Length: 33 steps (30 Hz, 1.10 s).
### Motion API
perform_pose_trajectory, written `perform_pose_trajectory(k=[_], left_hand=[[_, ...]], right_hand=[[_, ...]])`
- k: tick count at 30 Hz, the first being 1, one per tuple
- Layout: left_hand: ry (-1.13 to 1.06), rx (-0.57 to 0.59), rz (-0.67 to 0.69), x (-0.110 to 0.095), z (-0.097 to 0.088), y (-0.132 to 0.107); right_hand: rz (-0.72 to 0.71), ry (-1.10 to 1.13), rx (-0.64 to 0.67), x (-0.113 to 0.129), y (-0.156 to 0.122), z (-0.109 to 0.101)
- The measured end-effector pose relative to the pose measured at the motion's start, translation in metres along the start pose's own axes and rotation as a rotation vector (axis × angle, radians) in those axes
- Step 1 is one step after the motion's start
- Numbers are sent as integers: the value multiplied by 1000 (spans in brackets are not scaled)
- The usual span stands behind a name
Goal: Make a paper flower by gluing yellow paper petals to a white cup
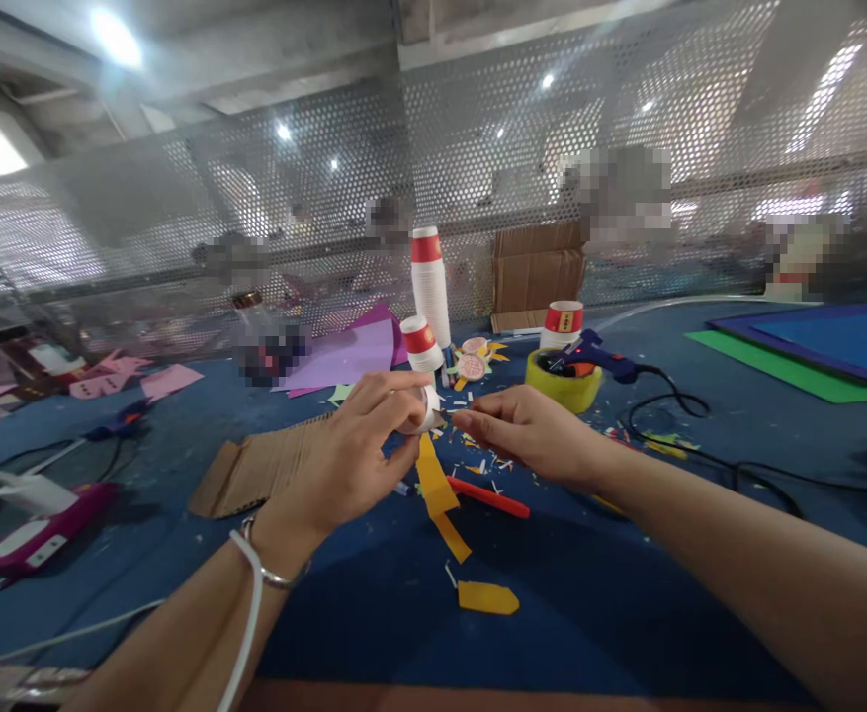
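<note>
Blue tabletop (596, 613), white cup (431, 403) in left hand (359, 445)

The single camera sits on the person's head and looks forward and down over the table (374, 633) toward the tall cup stack (430, 297), which stands near the middle of its view. The left hand (366, 445) and right hand (526, 430) show below the stack, closer to the lens. The wide view also reaches the mesh screen (181, 178) behind the stack.
</note>
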<state>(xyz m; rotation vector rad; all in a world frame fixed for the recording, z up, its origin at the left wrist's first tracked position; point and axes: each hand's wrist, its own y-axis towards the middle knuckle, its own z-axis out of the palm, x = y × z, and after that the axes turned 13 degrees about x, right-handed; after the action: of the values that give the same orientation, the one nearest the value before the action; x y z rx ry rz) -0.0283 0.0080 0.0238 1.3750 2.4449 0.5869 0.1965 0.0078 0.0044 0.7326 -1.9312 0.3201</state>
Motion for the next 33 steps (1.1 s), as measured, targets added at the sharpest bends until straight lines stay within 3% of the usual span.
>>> perform_pose_trajectory(k=[3, 9, 16, 19, 25, 33], left_hand=[[-128, 24, -64, 1, 4, -1], [-380, 62, -324, 10, 11, -2], [-816, 201, -500, 4, 13, 5], [-917, 268, -534, -1, 17, 4], [-997, 333, -527, -7, 18, 4], [-907, 410, -576, -10, 15, 4]], right_hand=[[23, 15, -9, -2, 1, 1], [73, 1, 0, -2, 2, 3], [-19, -51, -132, -8, 4, 6], [-57, -22, -101, -8, 4, 8], [-84, -19, -11, -9, 4, 11], [-76, -65, 61, -13, 3, 12]])
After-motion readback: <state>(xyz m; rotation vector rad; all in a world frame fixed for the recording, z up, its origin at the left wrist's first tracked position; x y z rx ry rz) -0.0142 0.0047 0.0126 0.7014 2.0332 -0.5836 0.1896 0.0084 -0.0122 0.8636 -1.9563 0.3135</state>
